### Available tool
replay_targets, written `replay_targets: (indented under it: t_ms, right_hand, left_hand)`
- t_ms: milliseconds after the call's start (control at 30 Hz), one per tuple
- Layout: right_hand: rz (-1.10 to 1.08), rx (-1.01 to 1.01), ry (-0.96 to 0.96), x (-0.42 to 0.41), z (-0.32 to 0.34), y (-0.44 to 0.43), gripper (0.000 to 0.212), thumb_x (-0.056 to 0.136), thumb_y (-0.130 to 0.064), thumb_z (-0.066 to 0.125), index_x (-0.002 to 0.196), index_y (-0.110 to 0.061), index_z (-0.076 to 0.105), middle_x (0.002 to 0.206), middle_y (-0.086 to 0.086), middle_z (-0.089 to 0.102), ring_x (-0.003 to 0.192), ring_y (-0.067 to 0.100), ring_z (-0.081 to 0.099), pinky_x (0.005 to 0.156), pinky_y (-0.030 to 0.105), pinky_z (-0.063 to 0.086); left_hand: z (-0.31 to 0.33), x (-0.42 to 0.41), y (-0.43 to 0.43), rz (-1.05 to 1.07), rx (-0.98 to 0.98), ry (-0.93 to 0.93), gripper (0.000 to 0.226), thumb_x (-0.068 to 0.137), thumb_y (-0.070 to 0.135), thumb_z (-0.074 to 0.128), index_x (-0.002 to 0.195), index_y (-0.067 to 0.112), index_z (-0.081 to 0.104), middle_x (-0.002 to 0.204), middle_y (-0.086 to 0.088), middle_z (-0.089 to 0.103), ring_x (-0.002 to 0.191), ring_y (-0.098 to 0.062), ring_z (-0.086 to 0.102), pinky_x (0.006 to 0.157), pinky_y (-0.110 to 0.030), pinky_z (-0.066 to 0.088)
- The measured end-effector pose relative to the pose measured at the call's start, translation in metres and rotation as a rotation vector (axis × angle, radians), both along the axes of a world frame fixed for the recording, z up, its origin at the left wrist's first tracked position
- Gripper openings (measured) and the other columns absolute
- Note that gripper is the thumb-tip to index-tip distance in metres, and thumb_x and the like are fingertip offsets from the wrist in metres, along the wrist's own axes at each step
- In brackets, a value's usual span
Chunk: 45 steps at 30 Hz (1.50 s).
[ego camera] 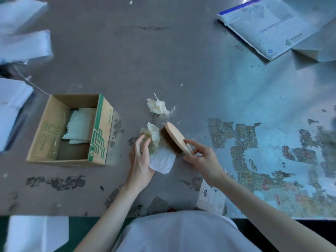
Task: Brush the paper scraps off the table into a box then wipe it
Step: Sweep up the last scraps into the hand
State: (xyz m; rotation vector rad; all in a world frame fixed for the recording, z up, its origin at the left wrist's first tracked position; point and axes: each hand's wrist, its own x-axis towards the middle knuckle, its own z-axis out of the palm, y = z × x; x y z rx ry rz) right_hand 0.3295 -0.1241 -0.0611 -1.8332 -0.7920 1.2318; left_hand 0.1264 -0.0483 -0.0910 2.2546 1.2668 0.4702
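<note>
My right hand (201, 160) grips a wooden brush (175, 138) by its near end, bristles facing left against a pile of crumpled paper scraps (153, 135). My left hand (141, 157) cups that pile from the left, fingers curled on the scraps, with a flat white paper piece (162, 160) under its palm edge. Another crumpled scrap (157, 106) lies loose just beyond. An open cardboard box (46, 135) with green print stands to the left, holding a white cloth (80, 126) with zigzag edges.
The grey table (163, 60) has worn patches at the right. White plastic mailers (263, 26) lie at the back right, and white packets (23, 44) at the left. A paper label (211, 197) sits at the near edge.
</note>
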Motion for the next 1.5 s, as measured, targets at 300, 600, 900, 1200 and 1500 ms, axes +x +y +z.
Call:
replay_targets:
  t_ms: [300,600,900,1200,1500]
  right_hand:
    - [-0.089,0.166,-0.130,0.030,0.032,0.054,0.056,0.075,-0.003,0.067,0.124,-0.030,0.062,0.075,-0.003,0.059,0.050,0.009,0.049,0.046,0.021,0.039]
    - [0.108,0.134,-0.412,0.027,0.038,0.141,0.055,0.077,-0.005,0.062,0.129,-0.024,0.060,0.097,0.007,0.063,0.077,0.017,0.059,0.065,0.022,0.045]
    - [0.308,0.131,-0.431,0.021,0.041,0.092,0.052,0.077,-0.006,0.067,0.125,-0.023,0.063,0.086,-0.002,0.057,0.069,0.011,0.050,0.058,0.010,0.034]
    - [0.263,0.115,-0.118,0.009,0.024,0.042,0.052,0.073,-0.001,0.070,0.116,-0.031,0.068,0.074,0.006,0.054,0.046,0.003,0.044,0.050,0.017,0.039]
    - [-0.010,0.230,-0.221,0.026,0.037,0.098,0.055,0.072,-0.009,0.068,0.124,-0.028,0.063,0.077,-0.001,0.056,0.054,0.012,0.047,0.054,0.023,0.040]
  left_hand:
    - [0.009,-0.027,-0.007,0.102,-0.021,-0.084,0.071,0.070,-0.028,0.040,0.129,0.010,0.049,0.142,-0.006,0.034,0.134,-0.027,0.035,0.109,-0.049,0.035]
    - [0.009,-0.013,-0.020,0.181,-0.036,0.104,0.086,0.077,0.067,0.049,0.141,0.011,0.035,0.150,-0.011,0.026,0.134,-0.029,0.027,0.105,-0.046,0.026]
    - [-0.004,-0.010,-0.011,0.124,-0.022,0.232,0.106,0.066,0.065,0.065,0.144,0.004,0.027,0.151,-0.020,0.019,0.135,-0.037,0.025,0.105,-0.052,0.029]
    - [-0.005,-0.012,-0.002,0.081,-0.018,0.107,0.100,0.068,0.051,0.076,0.142,0.004,0.027,0.150,-0.018,0.022,0.135,-0.033,0.027,0.107,-0.050,0.032]
    - [-0.005,-0.018,-0.003,0.089,-0.006,0.122,0.100,0.069,0.053,0.074,0.144,0.008,0.024,0.150,-0.016,0.022,0.133,-0.033,0.030,0.104,-0.049,0.035]
